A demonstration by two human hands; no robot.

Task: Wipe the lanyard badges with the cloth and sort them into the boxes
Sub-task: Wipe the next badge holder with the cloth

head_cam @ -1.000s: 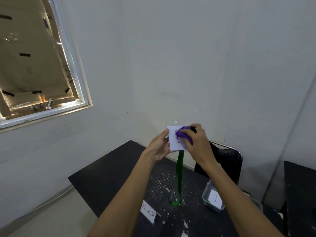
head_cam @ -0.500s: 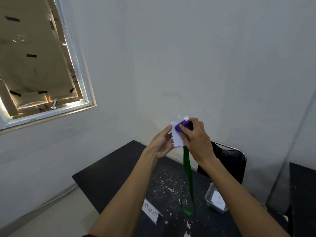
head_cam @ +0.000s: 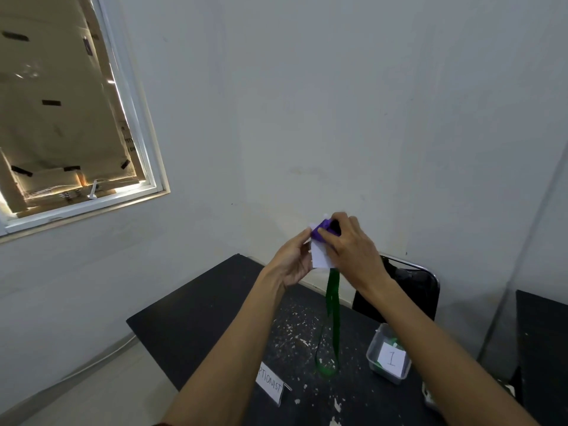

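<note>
Upper left of the frame, a window (head_cam: 76, 124) with brown sheeting behind the glass. Below it and towards the centre, the black, paint-flecked desk (head_cam: 199, 327).

Now the left forearm, climbing from the bottom edge towards the middle of the frame. The left hand (head_cam: 292, 262) is raised above the desk, palm turned towards the right. Its grip is closed on the left edge of the white badge (head_cam: 321, 258), thumb up near the top corner, fingers curled in behind.

Low down on the desk, a white name plate (head_cam: 270, 384) stands upright.

The badge is in mid-air at the centre, between the two hands, and its green lanyard (head_cam: 333, 309) hangs straight down, with the loop touching the desk.

Over the top of the badge sits the purple cloth (head_cam: 322, 233), bunched under the fingertips of the right hand (head_cam: 353, 253). That hand shows its back to the camera, wrist bent, fingers curled down over the cloth: a tight grip, pressing cloth to card. The right forearm runs in from the lower right corner.

Further right, a clear box (head_cam: 373, 352) labelled "1" sits on the desk with something green inside, and a black chair (head_cam: 412, 290) stands behind it against the wall.
</note>
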